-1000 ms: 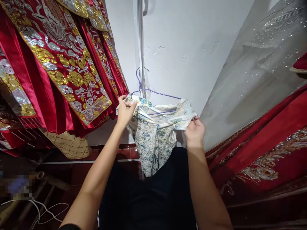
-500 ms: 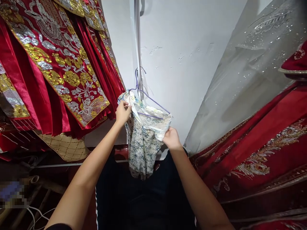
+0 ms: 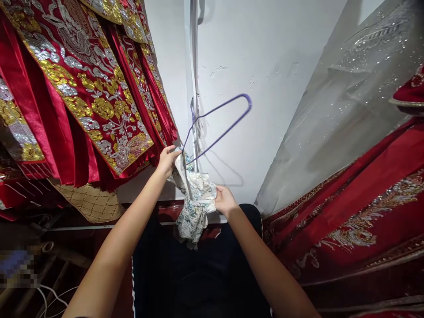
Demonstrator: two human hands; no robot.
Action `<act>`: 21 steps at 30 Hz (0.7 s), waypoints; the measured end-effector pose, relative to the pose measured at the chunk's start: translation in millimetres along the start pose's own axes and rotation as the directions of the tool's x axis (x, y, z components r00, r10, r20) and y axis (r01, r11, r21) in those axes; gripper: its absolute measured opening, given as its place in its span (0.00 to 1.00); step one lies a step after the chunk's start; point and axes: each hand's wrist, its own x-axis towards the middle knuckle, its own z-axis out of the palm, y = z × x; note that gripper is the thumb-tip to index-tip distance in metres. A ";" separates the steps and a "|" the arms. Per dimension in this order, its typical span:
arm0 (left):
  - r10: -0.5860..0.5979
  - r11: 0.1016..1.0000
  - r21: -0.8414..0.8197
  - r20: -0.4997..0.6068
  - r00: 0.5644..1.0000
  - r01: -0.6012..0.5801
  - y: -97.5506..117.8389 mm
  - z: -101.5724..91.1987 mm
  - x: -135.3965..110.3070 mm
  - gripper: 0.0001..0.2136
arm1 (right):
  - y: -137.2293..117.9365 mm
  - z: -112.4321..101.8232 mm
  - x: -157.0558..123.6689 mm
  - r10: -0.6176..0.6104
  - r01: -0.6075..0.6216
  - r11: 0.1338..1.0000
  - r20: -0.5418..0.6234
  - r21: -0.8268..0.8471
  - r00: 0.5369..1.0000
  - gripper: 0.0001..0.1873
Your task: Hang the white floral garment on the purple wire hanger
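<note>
A patterned white and blue-green garment (image 3: 195,214) hangs between my two hands, its lower part bunched over my lap. My left hand (image 3: 168,161) is closed on the garment's upper left edge, beside the lower end of a purple clothes hanger (image 3: 221,134). That hanger is tilted, its right arm raised and bare against the wall; its left end still goes into the cloth by my left hand. My right hand (image 3: 226,199) pinches the garment's right edge, clear of the hanger.
Red gowns with gold and silver embroidery (image 3: 102,108) hang at the left. At the right are a clear sparkling cover (image 3: 318,106) and red beaded fabric (image 3: 371,185). A white pole (image 3: 191,53) runs up the white wall (image 3: 251,48). White cables (image 3: 49,297) lie lower left.
The hanger's right arm has come out of the garment and swung upward. My right hand has drawn the cloth down and left; my left hand has moved slightly down.
</note>
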 end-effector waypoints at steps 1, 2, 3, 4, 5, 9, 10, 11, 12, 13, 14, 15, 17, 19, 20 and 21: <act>-0.030 0.999 -0.036 -0.007 1.000 0.029 0.5 -6.7 -3.8 0.19 | -4.6 -1.9 -0.3 0.023 -0.023 1.000 -0.042 0.002 0.999 0.02; -0.057 0.996 -0.073 -0.019 0.998 0.055 1.1 -14.3 -8.0 0.18 | -10.1 -4.5 -0.6 0.034 -0.034 0.999 -0.078 0.008 0.996 0.02; -0.084 0.991 -0.110 -0.035 0.996 0.080 1.8 -22.5 -12.6 0.16 | -15.9 -7.6 -0.9 0.032 -0.031 0.999 -0.113 0.011 0.993 0.02; -0.111 0.984 -0.146 -0.054 0.992 0.102 2.6 -31.1 -17.7 0.14 | -21.4 -11.0 -1.3 0.020 -0.018 1.000 -0.145 0.012 0.989 0.02; -0.137 0.976 -0.180 -0.074 0.988 0.122 3.3 -39.5 -23.3 0.12 | -25.9 -14.5 -2.0 0.003 -0.001 1.000 -0.175 0.009 0.985 0.03; -0.198 0.947 -0.287 -0.166 0.966 0.144 6.2 -65.8 -54.4 0.08 | -30.8 -23.4 -8.2 -0.059 0.034 0.994 -0.260 -0.100 0.964 0.06; -0.203 0.942 -0.306 -0.187 0.961 0.139 7.6 -69.3 -64.9 0.08 | -29.0 -23.0 -10.8 -0.087 0.037 0.982 -0.268 -0.186 0.960 0.10; -0.205 0.937 -0.324 -0.204 0.957 0.131 9.7 -71.2 -76.3 0.08 | -26.4 -21.1 -13.7 -0.116 0.038 0.961 -0.273 -0.273 0.955 0.15; -0.200 0.933 -0.341 -0.211 0.957 0.120 12.5 -71.4 -88.6 0.08 | -23.3 -17.4 -17.0 -0.140 0.039 0.932 -0.258 -0.361 0.956 0.17; -0.190 0.929 -0.354 -0.208 0.960 0.108 16.0 -69.6 -101.6 0.08 | -19.8 -12.1 -20.6 -0.142 0.037 0.897 -0.207 -0.440 0.968 0.17; -0.175 0.926 -0.365 -0.192 0.966 0.095 19.7 -65.9 -115.0 0.09 | -15.7 -5.2 -24.3 -0.106 0.035 0.866 -0.115 -0.498 0.988 0.15; -0.155 0.926 -0.368 -0.163 0.974 0.086 23.3 -60.2 -128.8 0.10 | -10.9 2.9 -28.0 -0.032 0.032 0.847 0.009 -0.531 0.999 0.12; -0.121 0.937 -0.337 -0.074 0.990 0.090 27.6 -44.3 -157.2 0.12 | 0.9 20.8 -35.0 0.152 0.041 0.805 0.273 -0.592 0.950 0.14; -0.117 0.960 -0.248 0.059 0.991 0.128 25.8 -25.6 -186.8 0.12 | 14.8 36.3 -40.7 0.265 0.034 0.777 0.376 -0.628 0.888 0.16; -0.133 0.971 -0.181 0.143 0.981 0.158 22.8 -16.7 -201.8 0.11 | 21.3 41.6 -43.1 0.286 0.025 0.763 0.371 -0.646 0.884 0.15; -0.148 0.980 -0.100 0.222 0.964 0.174 19.3 -9.0 -216.4 0.11 | 26.7 44.7 -45.4 0.296 0.016 0.745 0.352 -0.667 0.888 0.14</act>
